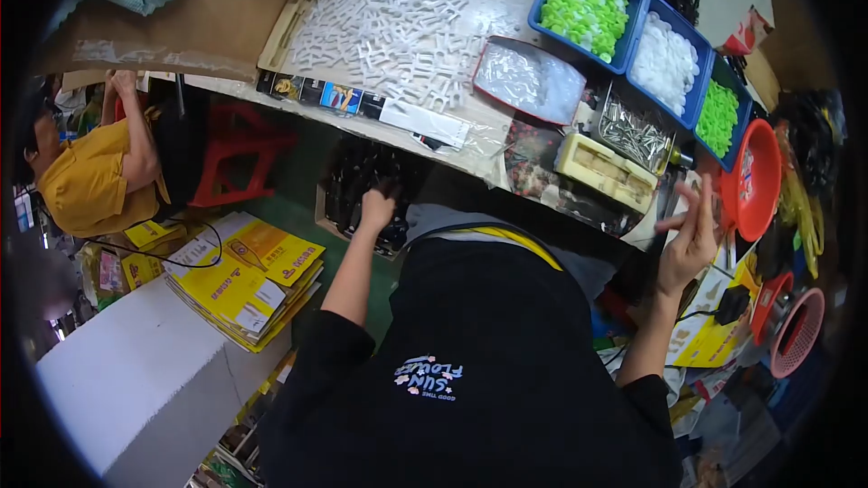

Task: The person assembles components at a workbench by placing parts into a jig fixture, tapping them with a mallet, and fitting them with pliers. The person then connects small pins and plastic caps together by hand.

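My left hand [378, 208] reaches down into a box [320, 208] of black parts [360, 173] below the table edge. Its fingers are mostly lost among the dark parts, so whether they grip one is unclear. Raised at the right, beside a red basin [758, 183], my right hand [691, 248] has its fingers spread and nothing visible in them. A cream plastic block [608, 173] and a tray of metal pins [636, 131] lie on the table a little left of it.
Many white clips [384, 32] cover the tabletop. Blue bins [624, 61] hold green and white caps, near a bag of clear pieces [530, 79]. Yellow cartons [244, 276] are stacked at left. A person in a yellow shirt [95, 176] sits near a red stool [237, 152].
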A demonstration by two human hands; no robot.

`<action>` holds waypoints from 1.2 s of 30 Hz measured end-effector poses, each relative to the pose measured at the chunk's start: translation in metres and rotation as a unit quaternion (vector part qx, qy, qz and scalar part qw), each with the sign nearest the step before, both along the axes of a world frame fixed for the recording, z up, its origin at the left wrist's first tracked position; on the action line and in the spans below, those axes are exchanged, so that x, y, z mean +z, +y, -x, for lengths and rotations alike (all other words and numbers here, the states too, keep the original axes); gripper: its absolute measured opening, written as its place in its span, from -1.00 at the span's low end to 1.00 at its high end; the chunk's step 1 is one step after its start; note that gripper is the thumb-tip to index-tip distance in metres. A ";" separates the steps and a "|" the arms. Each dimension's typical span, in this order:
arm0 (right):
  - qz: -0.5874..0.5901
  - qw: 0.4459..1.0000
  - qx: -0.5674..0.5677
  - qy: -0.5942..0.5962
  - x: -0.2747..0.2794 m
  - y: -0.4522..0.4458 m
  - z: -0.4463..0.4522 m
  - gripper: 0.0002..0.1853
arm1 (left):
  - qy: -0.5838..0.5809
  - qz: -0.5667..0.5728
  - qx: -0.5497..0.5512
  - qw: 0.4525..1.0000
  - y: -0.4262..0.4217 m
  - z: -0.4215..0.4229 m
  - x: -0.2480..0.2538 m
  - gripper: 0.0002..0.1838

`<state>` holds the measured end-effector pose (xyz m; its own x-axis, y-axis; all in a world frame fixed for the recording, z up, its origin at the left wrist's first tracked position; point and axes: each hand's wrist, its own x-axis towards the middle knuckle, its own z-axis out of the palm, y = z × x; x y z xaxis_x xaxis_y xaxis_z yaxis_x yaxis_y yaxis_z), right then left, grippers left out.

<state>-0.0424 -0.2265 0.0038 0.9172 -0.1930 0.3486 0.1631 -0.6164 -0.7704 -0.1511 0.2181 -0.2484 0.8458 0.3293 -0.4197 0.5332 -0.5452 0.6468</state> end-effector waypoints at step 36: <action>-0.607 0.680 0.407 0.053 0.022 0.136 -0.055 -0.19 | -0.657 0.057 -0.339 0.672 -0.231 -0.181 0.261 -0.21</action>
<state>0.0128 -0.0907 0.0259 0.8999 0.3076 0.3091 -0.0270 0.7467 -0.6646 0.0301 -0.0133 0.0126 0.4508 -0.2886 0.8447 -0.8831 -0.2822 0.3749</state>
